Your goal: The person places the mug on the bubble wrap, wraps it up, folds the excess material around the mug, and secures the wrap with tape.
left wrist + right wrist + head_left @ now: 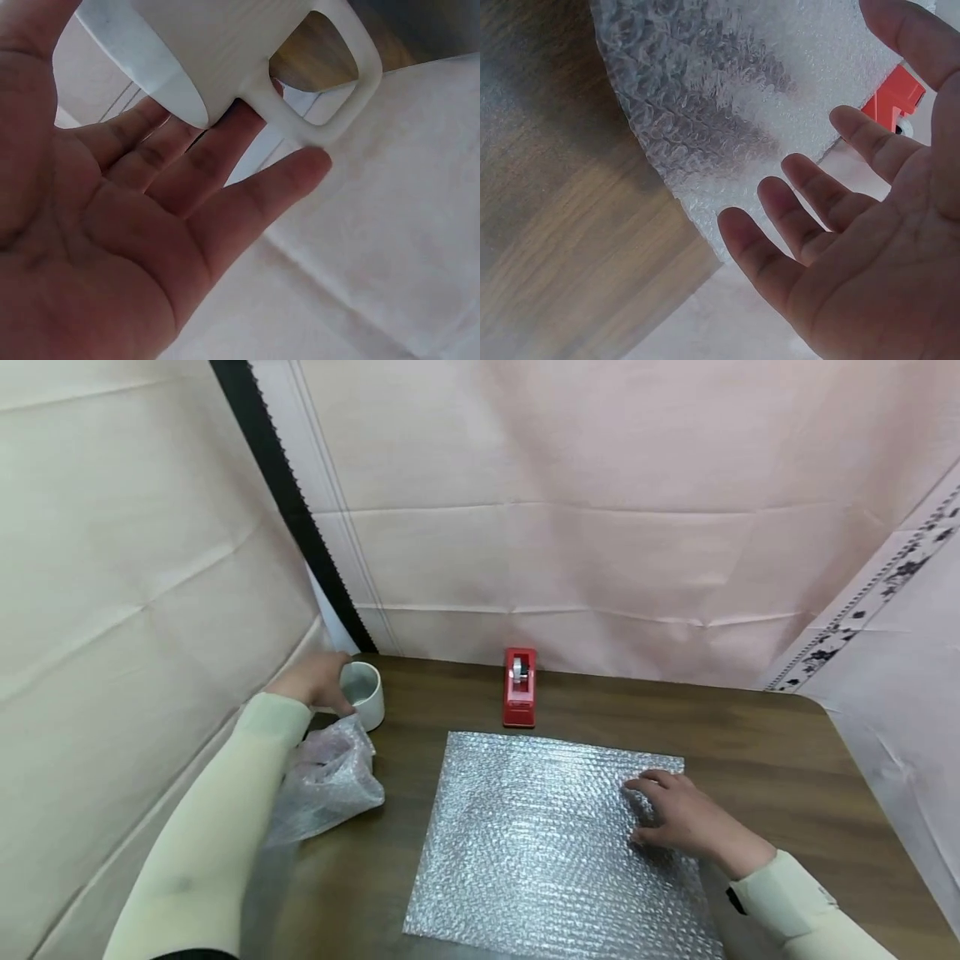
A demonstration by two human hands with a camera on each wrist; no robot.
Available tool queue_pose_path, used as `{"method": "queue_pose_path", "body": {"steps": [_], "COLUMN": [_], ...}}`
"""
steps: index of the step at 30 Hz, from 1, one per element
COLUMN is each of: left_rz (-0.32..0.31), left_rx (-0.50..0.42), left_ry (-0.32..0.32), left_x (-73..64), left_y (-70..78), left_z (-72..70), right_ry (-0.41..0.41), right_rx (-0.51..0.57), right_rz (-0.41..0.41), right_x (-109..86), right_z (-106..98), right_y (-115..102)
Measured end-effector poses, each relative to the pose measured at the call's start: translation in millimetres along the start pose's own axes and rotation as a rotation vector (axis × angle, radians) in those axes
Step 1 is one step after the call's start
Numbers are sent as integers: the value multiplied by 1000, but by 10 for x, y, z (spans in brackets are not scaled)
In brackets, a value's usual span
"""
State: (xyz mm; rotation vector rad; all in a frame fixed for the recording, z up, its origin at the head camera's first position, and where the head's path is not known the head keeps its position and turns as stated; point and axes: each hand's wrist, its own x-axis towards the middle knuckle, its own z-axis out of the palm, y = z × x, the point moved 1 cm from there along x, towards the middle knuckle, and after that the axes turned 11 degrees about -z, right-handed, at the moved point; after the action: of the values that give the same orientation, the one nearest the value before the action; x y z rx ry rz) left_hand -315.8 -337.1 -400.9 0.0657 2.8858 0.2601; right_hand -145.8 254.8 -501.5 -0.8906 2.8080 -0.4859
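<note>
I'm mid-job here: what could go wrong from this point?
The mug might slip or tip if lifted like this: the left hand's fingers look fairly straight rather than wrapped through its handle.

The plastic-wrapped bundle sits close by the mug and left forearm, so either may knock it.

The bubble wrap sheet lies flat with no visible weight on it; the right hand could drag it askew.

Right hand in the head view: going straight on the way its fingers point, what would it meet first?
Likely the bubble wrap sheet, beneath and ahead of the right hand; the height between them is hard to judge.
</note>
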Motion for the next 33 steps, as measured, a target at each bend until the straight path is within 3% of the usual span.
{"method": "queue_pose_path", "body": {"steps": [3,7,12,19,22,27,33], "left_rz": [-61,-42,11,34,80,183,275], "left_rx": [-14,-21,41,93,87,91,85], "left_ry": [-32,-28,23,65,65,37,31], "left_x": [-94,-43,-149,-452,-575,-712,-780], "left_y": [54,149,257,693,937,1341,1797], "left_z": [-70,-124,-249,-416,-417,-268,157], "right_ry": [-7,-12,-12,-41,-46,-24,-11], "right_rx": [5,-11,-13,14,17,7,-9], "right_rz": [-7,15,-5,-5,-7,-12,-21], "right_x": [-2,-76,-35,56,56,41,23], "right_z": [36,9,11,-6,-22,-22,-14], "right_y": [32,81,53,-13,-29,-70,-132]}}
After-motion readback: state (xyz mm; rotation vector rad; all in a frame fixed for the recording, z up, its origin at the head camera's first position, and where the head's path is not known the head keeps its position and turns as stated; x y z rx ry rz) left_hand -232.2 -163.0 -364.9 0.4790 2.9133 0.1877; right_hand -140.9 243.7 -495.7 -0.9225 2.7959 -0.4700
